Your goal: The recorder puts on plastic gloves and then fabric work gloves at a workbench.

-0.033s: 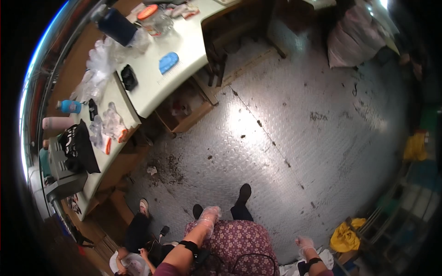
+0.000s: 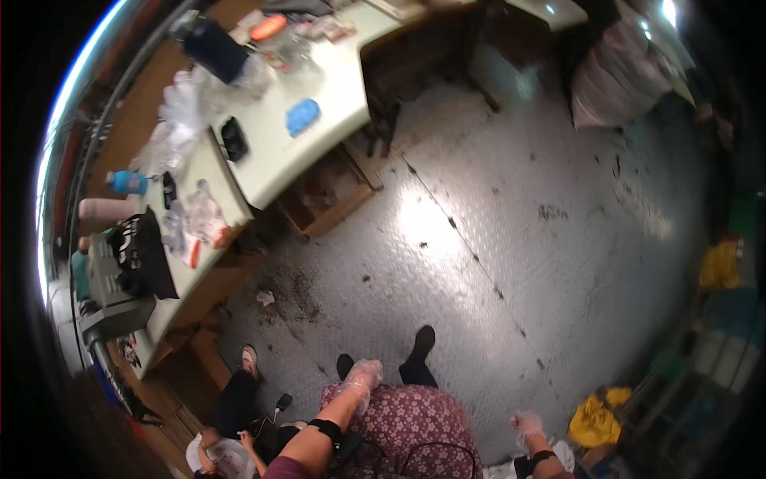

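Note:
My left hand (image 2: pixel 365 375), in a thin clear plastic glove, is over the edge of the purple floral cloth (image 2: pixel 415 411) across my lap. Its fingers reach forward, loosely together, and nothing shows in them. Off to the right, beside my lap, my right hand (image 2: pixel 527 425) hangs over the floor in a similar clear glove. Its fingers are loosely apart with no object visible between them. Black bands circle both forearms. White crumpled sheeting (image 2: pixel 562 455) lies under the right wrist, and a yellow bag (image 2: pixel 597 417) is the nearest thing on that side.
A pale table (image 2: pixel 339 88) at the left bears a blue folded item (image 2: pixel 302 117), a black item (image 2: pixel 234 139), a dark bottle (image 2: pixel 214 49), gloves (image 2: pixel 203 215) and a black bag (image 2: pixel 146 255). Another person (image 2: pixel 231 447) sits lower left. A large sack (image 2: pixel 618 76) stands far right on the metal floor (image 2: pixel 479 319).
The view has shifted slightly, so the table and its things sit a little further right and lower. Both my hands keep nearly the same place and pose.

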Motion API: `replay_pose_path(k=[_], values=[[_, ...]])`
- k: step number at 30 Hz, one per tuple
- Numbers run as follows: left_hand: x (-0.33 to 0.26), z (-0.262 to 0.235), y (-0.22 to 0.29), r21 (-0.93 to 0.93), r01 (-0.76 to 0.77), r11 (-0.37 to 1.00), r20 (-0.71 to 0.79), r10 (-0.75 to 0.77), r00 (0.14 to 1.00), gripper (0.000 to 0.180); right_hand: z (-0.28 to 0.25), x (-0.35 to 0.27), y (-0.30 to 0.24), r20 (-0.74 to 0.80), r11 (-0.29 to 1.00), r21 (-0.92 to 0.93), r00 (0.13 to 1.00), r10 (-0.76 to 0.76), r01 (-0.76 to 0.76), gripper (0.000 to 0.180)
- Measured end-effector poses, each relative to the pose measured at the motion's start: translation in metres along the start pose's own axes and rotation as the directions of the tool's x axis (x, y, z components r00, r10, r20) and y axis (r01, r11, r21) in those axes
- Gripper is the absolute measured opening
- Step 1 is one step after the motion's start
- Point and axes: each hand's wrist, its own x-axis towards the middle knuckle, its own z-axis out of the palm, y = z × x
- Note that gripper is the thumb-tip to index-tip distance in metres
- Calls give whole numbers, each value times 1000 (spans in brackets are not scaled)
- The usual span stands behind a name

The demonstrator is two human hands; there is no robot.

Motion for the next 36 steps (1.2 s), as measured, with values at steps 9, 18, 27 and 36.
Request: replay_pose_path(k=[9, 18, 27, 36], values=[[-79, -75, 110, -423, -404, 811, -17, 439, 898, 25, -181, 29, -171, -92, 834, 552, 992, 87, -22, 5], [-134, -206, 217, -374, -810, 451, -260, 787, 559, 9, -344, 0, -339, -381, 980, 156, 923, -59, 127, 5], [-121, -369, 365, 319, -851, 418, -730, 681, 61, 35, -425, 10, -456, -305, 989, -65, 941, -147, 133, 14], [-87, -415, 520, 727, -512, 459, -627, 747, -220, 85, -539, 73, -526, -99, 889, -392, 950, -296, 236, 19]])
